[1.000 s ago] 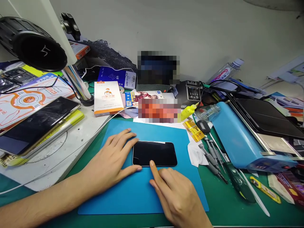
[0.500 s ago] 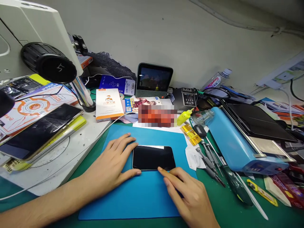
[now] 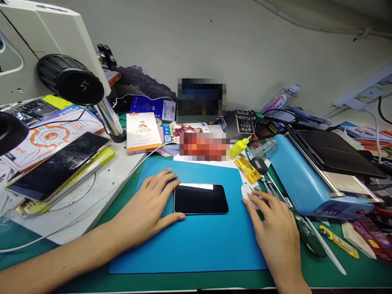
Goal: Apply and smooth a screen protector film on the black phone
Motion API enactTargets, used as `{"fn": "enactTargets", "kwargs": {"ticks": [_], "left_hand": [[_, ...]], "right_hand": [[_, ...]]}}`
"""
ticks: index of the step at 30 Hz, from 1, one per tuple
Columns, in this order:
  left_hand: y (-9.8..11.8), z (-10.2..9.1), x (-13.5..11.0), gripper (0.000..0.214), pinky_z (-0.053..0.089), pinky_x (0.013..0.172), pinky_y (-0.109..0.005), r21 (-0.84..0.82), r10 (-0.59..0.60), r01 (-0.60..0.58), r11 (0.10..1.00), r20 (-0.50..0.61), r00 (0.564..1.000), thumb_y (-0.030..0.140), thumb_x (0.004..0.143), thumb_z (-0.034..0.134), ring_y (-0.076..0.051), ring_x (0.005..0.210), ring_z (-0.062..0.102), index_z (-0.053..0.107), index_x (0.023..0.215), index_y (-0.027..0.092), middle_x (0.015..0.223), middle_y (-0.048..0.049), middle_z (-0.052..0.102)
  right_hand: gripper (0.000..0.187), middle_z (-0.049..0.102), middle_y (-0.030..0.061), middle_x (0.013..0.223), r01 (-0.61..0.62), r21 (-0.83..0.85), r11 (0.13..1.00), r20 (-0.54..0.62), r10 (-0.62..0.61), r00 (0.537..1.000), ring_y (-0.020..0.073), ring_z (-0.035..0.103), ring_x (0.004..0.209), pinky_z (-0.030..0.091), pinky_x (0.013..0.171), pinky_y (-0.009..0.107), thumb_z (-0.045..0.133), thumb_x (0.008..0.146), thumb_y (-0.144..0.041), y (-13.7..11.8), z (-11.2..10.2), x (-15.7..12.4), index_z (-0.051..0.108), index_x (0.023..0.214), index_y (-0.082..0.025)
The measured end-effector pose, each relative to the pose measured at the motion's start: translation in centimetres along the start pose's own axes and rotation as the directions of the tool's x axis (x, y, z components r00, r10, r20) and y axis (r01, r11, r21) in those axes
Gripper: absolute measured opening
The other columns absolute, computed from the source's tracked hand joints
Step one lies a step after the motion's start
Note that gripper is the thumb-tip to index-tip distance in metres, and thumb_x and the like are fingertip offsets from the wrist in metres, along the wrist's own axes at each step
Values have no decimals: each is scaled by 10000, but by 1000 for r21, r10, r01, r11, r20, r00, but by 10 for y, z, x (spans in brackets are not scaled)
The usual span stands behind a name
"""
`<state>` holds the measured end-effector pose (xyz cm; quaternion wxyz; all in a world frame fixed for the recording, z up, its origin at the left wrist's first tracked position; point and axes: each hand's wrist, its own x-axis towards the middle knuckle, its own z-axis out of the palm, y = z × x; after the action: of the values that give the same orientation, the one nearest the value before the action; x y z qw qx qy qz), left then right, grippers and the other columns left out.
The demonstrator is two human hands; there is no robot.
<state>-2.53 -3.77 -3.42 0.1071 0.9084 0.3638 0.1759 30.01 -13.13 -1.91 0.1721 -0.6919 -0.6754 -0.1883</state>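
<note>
A smartphone [image 3: 200, 200] with a dark screen lies face up on the blue mat [image 3: 190, 245]. My left hand [image 3: 153, 202] rests at its left end, thumb along the near edge and index finger at the far corner, bracing it between them. The other left fingers stretch out over the mat. At the mat's right edge, my right hand [image 3: 272, 220] has its thumb and fingertips drawn together on a crumpled white wipe [image 3: 246, 190]. The hand partly covers the wipe and the screwdrivers [image 3: 269, 187] behind it.
A microscope [image 3: 70, 79] and another phone [image 3: 58, 165] occupy the left side. Right of the mat are a blue machine [image 3: 300, 175], a yellow-handled knife [image 3: 338, 241] and a white stick [image 3: 326, 247]. Boxes and a yellow bottle [image 3: 239, 148] stand behind the mat.
My right hand has left the smartphone's near edge and moved right to the white wipe. My left hand stays at the phone's left end. The view has shifted slightly.
</note>
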Motion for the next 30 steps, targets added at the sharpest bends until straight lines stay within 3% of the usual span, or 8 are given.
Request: {"fn": "enactTargets", "kwargs": {"ticks": [5, 8, 11, 15, 21, 25, 28, 30], "left_hand": [[-1, 1, 0, 659, 433, 1152, -548, 32, 25, -25, 999, 0, 1000, 636, 1002, 552, -359, 1510, 393, 441, 1481, 197, 1539, -150, 524], [-1, 2, 1, 661, 440, 1137, -547, 50, 36, -36, 998, -3, 999, 639, 1004, 546, -358, 1497, 408, 437, 1477, 190, 1528, -153, 530], [-1, 3, 1, 662, 437, 1133, -545, 56, 34, -33, 998, -4, 999, 638, 1004, 548, -357, 1497, 406, 436, 1475, 187, 1525, -153, 532], [-1, 4, 1, 654, 433, 1131, -537, 53, 39, -38, 998, -17, 999, 647, 1002, 544, -349, 1495, 407, 444, 1460, 191, 1517, -146, 538], [-3, 4, -2, 606, 422, 1135, -529, 42, 44, -43, 998, -7, 999, 600, 1021, 541, -335, 1508, 386, 436, 1467, 204, 1520, -136, 524], [-3, 4, -1, 638, 418, 1131, -528, 38, 54, -54, 998, -17, 998, 629, 1011, 543, -343, 1496, 402, 434, 1463, 194, 1514, -146, 537], [-2, 2, 0, 648, 410, 1134, -530, 17, 48, -48, 999, -5, 999, 638, 1006, 546, -346, 1504, 394, 436, 1463, 192, 1521, -148, 541], [-1, 0, 0, 669, 395, 1146, -539, -18, 32, -32, 999, 15, 999, 651, 996, 555, -347, 1516, 375, 432, 1472, 197, 1539, -142, 529]], "right_hand": [[160, 768, 97, 1123, 25, 202, 979, -138, 3, 990, 256, 714, 1015, 554, 929, 443, 633, 1032, -246, -32, -7, -7, 744, 1124, -176], [266, 754, 86, 1283, 171, 294, 940, -44, -166, 985, 252, 672, 1237, 531, 1050, 431, 612, 1028, -146, -57, -8, -17, 699, 1278, -177], [426, 668, 96, 1452, 265, 244, 933, 27, -280, 960, 268, 542, 1437, 428, 1203, 477, 575, 1036, -124, -69, -8, -26, 579, 1462, -117], [489, 569, 99, 1552, 323, 206, 923, 81, -346, 935, 283, 448, 1514, 279, 1303, 521, 549, 1050, -178, -88, -9, -32, 505, 1524, -64], [466, 500, 47, 1604, 304, 284, 910, 108, -345, 932, 264, 439, 1521, 312, 1304, 480, 527, 1053, -218, -130, -11, -26, 548, 1507, -110], [479, 515, 27, 1594, 314, 221, 923, 123, -346, 930, 289, 415, 1534, 280, 1309, 540, 524, 1053, -196, -103, -14, -28, 527, 1527, -128], [510, 552, 51, 1566, 291, 161, 943, 111, -310, 944, 302, 385, 1550, 254, 1308, 570, 527, 1054, -190, -69, -13, -34, 484, 1557, -120], [528, 558, 82, 1561, 270, 149, 951, 94, -286, 954, 296, 387, 1550, 270, 1303, 559, 524, 1056, -185, -60, -11, -36, 453, 1572, -96]]}}
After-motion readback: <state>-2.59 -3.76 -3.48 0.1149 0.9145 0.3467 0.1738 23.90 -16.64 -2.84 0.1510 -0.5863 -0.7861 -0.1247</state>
